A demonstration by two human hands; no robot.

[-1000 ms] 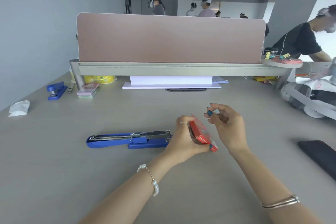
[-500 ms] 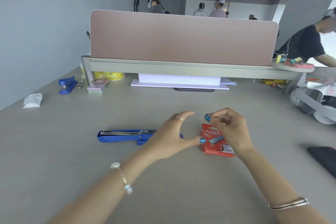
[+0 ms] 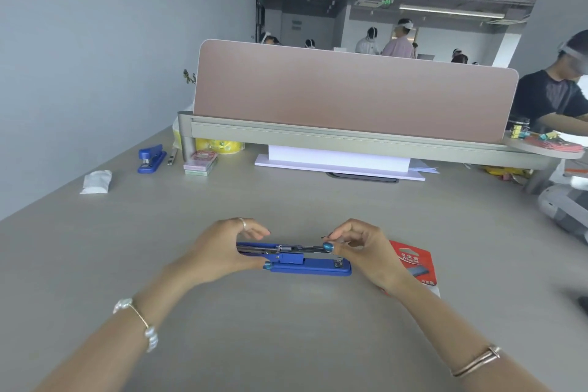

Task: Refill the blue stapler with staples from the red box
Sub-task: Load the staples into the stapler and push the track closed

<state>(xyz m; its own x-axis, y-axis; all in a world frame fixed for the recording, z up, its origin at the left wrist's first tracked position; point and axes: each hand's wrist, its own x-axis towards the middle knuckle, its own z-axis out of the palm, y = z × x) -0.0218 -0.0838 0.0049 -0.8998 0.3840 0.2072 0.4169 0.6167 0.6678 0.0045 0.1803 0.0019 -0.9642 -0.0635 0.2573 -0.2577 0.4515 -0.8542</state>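
A long blue plastic stapler (image 3: 305,259) lies opened flat on the grey table (image 3: 286,328), its metal staple channel facing up. The left hand (image 3: 222,251) grips the stapler's left end, thumb at the near side and fingers curled over the far side. The right hand (image 3: 362,250) hovers over the right part of the channel with thumb and forefinger pinched together; whether staples sit between them cannot be told. The flat red cardboard staple box (image 3: 413,264) lies on the table just right of the right hand, partly hidden behind the wrist. Well apart, at the far left near the pink divider panel (image 3: 350,92), stands a second small blue stapler (image 3: 151,158).
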